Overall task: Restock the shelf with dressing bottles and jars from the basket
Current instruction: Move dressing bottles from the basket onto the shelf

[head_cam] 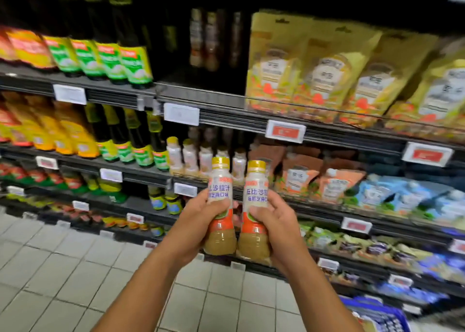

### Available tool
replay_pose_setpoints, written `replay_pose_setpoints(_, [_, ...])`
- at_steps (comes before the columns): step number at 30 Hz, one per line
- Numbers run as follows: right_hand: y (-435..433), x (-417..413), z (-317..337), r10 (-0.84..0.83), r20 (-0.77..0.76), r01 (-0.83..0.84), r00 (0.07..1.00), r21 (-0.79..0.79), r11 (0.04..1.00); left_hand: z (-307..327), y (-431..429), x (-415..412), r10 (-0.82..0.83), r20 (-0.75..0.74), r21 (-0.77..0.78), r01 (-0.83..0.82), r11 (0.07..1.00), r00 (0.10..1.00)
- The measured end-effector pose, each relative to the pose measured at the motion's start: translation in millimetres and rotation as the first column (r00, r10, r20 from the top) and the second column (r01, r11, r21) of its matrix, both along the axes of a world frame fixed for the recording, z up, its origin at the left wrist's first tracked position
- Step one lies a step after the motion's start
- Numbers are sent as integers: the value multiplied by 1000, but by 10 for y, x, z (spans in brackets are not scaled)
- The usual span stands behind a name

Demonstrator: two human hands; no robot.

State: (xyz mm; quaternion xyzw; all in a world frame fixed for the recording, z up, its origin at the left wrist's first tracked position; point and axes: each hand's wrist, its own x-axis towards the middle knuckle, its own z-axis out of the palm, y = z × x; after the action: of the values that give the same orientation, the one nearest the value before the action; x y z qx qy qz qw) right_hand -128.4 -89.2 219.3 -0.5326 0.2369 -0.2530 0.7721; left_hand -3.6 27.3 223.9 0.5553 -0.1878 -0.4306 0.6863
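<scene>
Before the dark metal shelving (141, 173), the left hand (198, 221) is gripping a clear plastic dressing bottle with a gold cap and orange-white label (220, 188), fingers curled round its middle. The right hand (276, 223) is gripping a matching second bottle (255, 191) likewise. Both are standing upright, just beside each other, in front of a row of like bottles (190, 157). A blue plastic basket (377, 316) is sitting lower right.

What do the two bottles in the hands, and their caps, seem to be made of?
The left bottle and right bottle: probably clear plastic, glossy; tan dressing shows through below the printed wrap label, though glass is possible. The left cap and right cap: likely plastic, shiny gold-yellow finish.
</scene>
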Motion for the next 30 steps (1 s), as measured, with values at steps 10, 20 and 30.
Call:
replay_pose_setpoints(10, [84, 1087, 529, 60, 53, -51, 997, -151, 987, 436, 156, 1008, 82, 113, -146, -65, 987, 990])
replay_pose_setpoints(20, [-619, 2101, 1209, -49, 174, 98, 984, -291, 952, 1253, -688, 2116, 69, 271, -269, 7, 963, 960])
replay_pose_setpoints(30, [-1190, 2719, 1593, -199, 184, 257, 963, -392, 883, 1688, -1371, 2740, 91, 389, -328, 46, 943, 917])
